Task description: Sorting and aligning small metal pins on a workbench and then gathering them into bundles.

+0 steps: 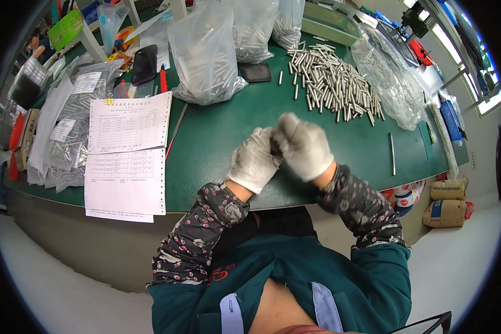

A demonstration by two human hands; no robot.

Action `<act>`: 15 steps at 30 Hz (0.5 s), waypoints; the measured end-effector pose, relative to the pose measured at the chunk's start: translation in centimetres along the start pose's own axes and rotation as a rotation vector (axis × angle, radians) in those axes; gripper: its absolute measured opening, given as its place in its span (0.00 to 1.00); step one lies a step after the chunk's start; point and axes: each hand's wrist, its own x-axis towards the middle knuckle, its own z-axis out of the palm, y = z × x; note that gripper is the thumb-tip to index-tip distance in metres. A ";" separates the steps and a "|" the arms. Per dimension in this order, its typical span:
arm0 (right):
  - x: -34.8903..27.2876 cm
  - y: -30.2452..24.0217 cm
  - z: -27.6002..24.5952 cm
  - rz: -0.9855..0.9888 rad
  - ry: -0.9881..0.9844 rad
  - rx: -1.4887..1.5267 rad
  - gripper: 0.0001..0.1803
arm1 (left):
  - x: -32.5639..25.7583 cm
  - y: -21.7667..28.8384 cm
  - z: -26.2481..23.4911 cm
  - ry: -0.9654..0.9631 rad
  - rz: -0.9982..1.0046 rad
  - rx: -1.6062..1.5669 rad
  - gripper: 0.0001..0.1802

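Near slim silver metal rods, heaped probably for easy reach, my white-gloved left hand and right hand curl their fingers, whether grasping anything I cannot tell.

**Small-parts factory workshop**

The big heap of loose metal pins on a green desk points to an industrial workshop. Left of the heap stand clear plastic bags filled with similar pins; farther left lie labelled plastic packets and printed forms with perforated edges. Just behind the heap sits a green plastic basket. Nearer the wearer than the heap are white work gloves and floral oversleeves. Filled sacks show below desk level, right of the heap. Another person appears far to its left.
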 end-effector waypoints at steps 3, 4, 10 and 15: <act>1.2 2.0 -0.4 0.074 0.065 -0.092 0.08 | 0.3 0.1 0.5 0.049 0.047 0.057 0.18; 0.6 1.5 -0.1 0.034 0.028 -0.040 0.08 | 0.6 -0.1 0.5 0.052 0.052 0.057 0.18; 0.6 1.8 -0.5 0.101 0.032 -0.073 0.05 | 0.2 -0.2 0.8 0.044 0.052 0.090 0.21; 1.3 2.6 -0.6 0.177 0.017 -0.118 0.06 | 0.2 0.3 0.4 0.098 0.033 0.046 0.17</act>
